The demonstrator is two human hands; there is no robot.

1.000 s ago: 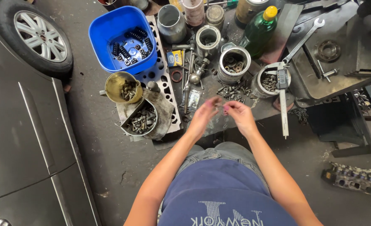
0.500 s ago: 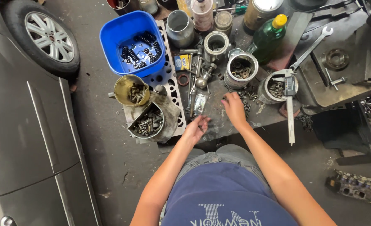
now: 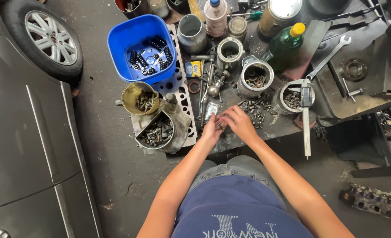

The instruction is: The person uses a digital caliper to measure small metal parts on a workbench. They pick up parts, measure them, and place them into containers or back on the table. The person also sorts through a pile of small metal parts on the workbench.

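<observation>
- Head view: left hand (image 3: 211, 131) and right hand (image 3: 238, 123) meet over near edge of bench (image 3: 266, 128).
- Fingers of both pressed together, pinching small metal part (image 3: 221, 126) between fingertips; long axis too small to tell.
- Loose bolts (image 3: 253, 108) just right of right hand, nearer that hand; steel can (image 3: 255, 78) beyond.

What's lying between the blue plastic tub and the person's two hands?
In the head view, between the blue plastic tub and the hands lie a perforated grey metal plate, a few long metal parts and a small clear packet.
</observation>
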